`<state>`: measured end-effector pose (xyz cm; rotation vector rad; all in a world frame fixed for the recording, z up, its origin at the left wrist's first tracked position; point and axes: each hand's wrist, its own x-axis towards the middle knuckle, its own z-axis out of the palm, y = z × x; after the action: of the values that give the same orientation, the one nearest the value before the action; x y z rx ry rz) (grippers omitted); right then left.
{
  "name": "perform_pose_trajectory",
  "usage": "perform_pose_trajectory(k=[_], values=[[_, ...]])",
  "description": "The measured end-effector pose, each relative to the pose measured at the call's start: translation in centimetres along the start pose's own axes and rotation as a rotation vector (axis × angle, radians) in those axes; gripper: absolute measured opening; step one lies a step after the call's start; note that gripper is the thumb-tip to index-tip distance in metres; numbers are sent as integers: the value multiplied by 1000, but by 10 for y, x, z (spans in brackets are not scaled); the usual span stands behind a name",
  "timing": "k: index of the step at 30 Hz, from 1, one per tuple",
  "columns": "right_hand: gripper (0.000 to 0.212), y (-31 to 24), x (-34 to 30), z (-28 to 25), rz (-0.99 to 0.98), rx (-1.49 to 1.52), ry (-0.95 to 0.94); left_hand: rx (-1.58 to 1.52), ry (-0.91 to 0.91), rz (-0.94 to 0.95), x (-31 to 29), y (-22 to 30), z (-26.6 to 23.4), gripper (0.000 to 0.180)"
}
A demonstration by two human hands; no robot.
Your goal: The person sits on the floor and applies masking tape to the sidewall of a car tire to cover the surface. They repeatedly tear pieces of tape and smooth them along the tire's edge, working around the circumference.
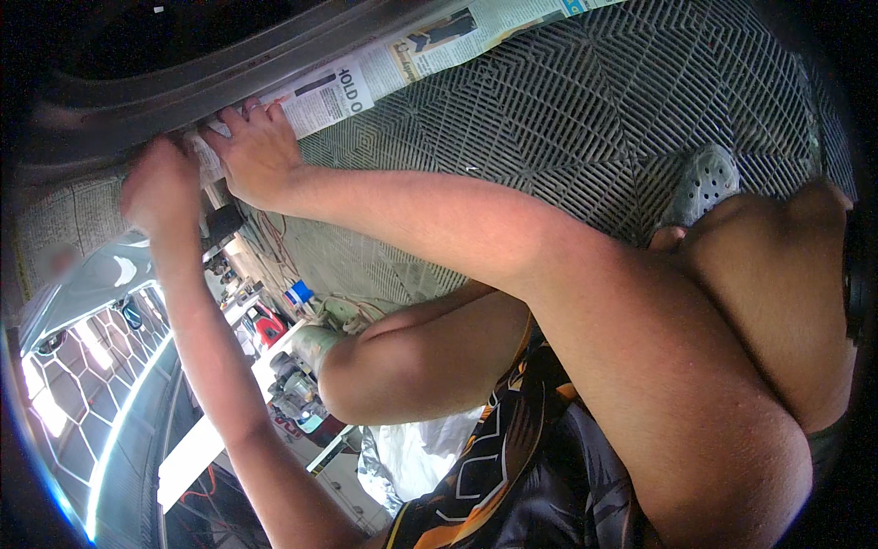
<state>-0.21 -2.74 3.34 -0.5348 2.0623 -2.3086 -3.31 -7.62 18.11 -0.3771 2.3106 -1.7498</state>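
A strip of newspaper [412, 46] runs along a dark curved rim [137, 101] at the top left. My right hand [256, 151] lies flat on the paper's edge, fingers spread and pressing it against the rim. Just left of it, my left hand [160, 188] has its fingers curled on the same paper where it meets the rim; the fingertips are hidden. More newspaper [64, 220] covers the surface left of that hand.
Grey grid floor tiles [594, 110] fill the upper right. My bent knees [384, 366] and a grey perforated clog [704, 183] rest over them. A glossy vehicle panel [82, 366] at lower left mirrors ceiling lights and workshop clutter.
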Motion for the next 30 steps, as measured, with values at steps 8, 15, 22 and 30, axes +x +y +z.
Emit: perform_pose_trajectory(k=[8,15,22,30], values=[[48,2,0,1,-27,-9,-30,-733,99,-390,-62,-16,-105,38],[45,12,4,-2,-103,-37,17,-955,12,-476,-88,6,-68,34],[45,8,9,1,-136,50,58,-1054,-96,-401,-100,20,-58,29],[43,8,14,-6,-198,-10,1,-1057,-139,-383,-106,22,-61,30]])
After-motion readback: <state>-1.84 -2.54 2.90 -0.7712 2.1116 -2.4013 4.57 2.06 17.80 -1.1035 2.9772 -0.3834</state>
